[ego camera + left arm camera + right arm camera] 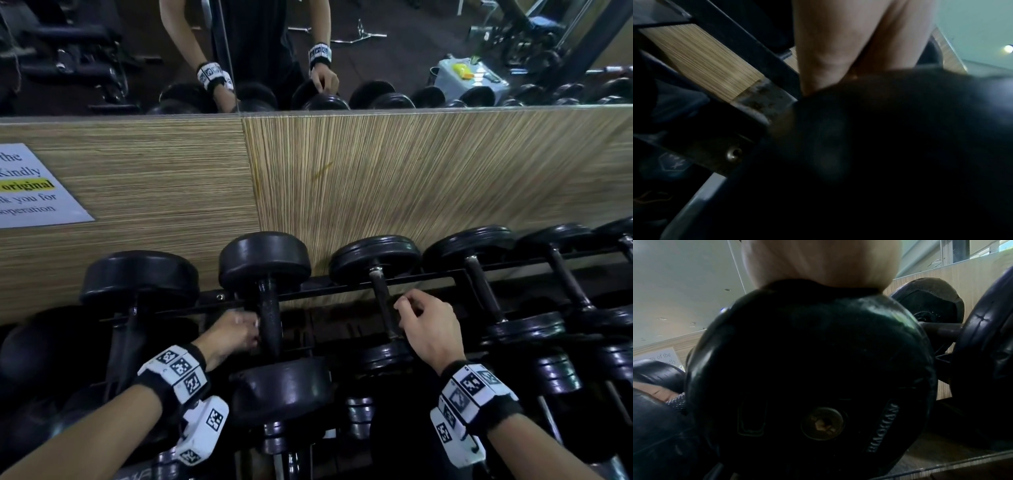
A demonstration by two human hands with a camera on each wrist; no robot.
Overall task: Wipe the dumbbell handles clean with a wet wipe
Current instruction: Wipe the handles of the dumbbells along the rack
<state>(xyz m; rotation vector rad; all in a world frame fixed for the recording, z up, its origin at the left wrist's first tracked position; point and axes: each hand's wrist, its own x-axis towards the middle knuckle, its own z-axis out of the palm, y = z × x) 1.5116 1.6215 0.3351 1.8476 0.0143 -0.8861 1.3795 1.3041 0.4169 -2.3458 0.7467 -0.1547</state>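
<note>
Black dumbbells lie in a row on a rack. My left hand reaches in from the left and curls its fingers round the dark handle of a large dumbbell. A small pale scrap at the fingertips looks like the wet wipe. In the right wrist view a fingertip lies against that knurled handle. My right hand hovers over the thinner handle of the neighbouring dumbbell, fingers loosely curled and holding nothing; its palm sits just above that dumbbell's near head. The left wrist view shows the palm behind a dark dumbbell head.
A wood-grain wall panel stands right behind the rack, with a mirror above it and a printed notice at the left. More dumbbells fill the rack to the right, and others lie on a lower tier.
</note>
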